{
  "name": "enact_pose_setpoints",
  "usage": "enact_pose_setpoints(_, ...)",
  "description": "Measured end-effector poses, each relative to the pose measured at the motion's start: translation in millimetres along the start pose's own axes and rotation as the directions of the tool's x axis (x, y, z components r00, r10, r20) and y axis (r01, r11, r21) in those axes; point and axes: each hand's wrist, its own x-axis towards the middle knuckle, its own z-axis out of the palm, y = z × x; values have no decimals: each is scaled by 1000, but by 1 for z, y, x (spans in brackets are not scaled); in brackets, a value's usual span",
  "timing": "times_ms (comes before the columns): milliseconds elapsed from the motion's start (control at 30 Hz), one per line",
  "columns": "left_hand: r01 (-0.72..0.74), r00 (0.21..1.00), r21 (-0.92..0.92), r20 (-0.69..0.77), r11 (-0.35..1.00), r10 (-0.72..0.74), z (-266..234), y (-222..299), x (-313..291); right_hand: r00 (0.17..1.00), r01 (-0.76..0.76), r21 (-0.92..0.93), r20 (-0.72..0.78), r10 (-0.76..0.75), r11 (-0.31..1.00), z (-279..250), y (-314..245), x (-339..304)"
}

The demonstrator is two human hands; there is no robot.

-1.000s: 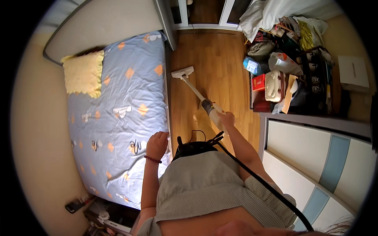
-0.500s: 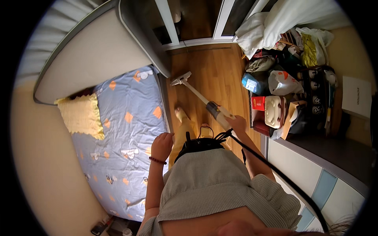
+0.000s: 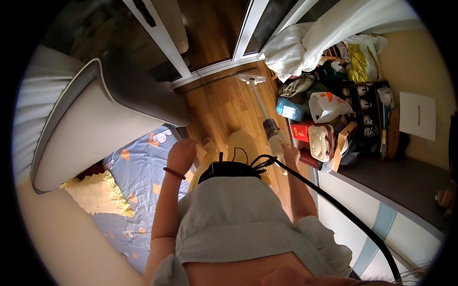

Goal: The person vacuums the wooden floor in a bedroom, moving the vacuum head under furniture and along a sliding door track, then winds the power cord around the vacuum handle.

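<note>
1 white stick vacuum, right of centre, nozzle on wood floor at upper centre; gripped by right hand. Left hand, centre left, near bed: cannot tell if spread or closed.

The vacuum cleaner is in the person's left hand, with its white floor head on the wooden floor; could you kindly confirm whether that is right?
The side is wrong: the head view shows the vacuum cleaner in the person's right hand, with its white floor head on the wooden floor.
</note>
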Motion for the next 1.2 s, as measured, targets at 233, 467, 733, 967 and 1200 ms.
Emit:
enact_pose_setpoints(233, 131, 966, 9, 222, 991, -130, -10, -19, 64, 996, -77, 31, -34, 78, 997, 36, -56, 70)
enact_pose_setpoints(467, 160, 981, -37, 116, 986, -155, -3, 8, 142, 987, -133, -224, -115, 109, 966, 3, -120, 88)
enact_pose_setpoints(733, 275, 932, 51, 230, 960, -280, 17, 8, 171, 995, 104, -126, 26, -101, 987, -21, -101, 123)
enact_pose_setpoints(967, 218, 959, 39, 176, 975, -222, 8, -11, 204, 988, 84, -3, 132, -83, 996, -22, -112, 154)
enact_pose_setpoints(1200, 107, 990, 20, 92, 994, -108, 3, -25, 232, 966, 247, -9, 79, -245, 969, -22, -106, 134)
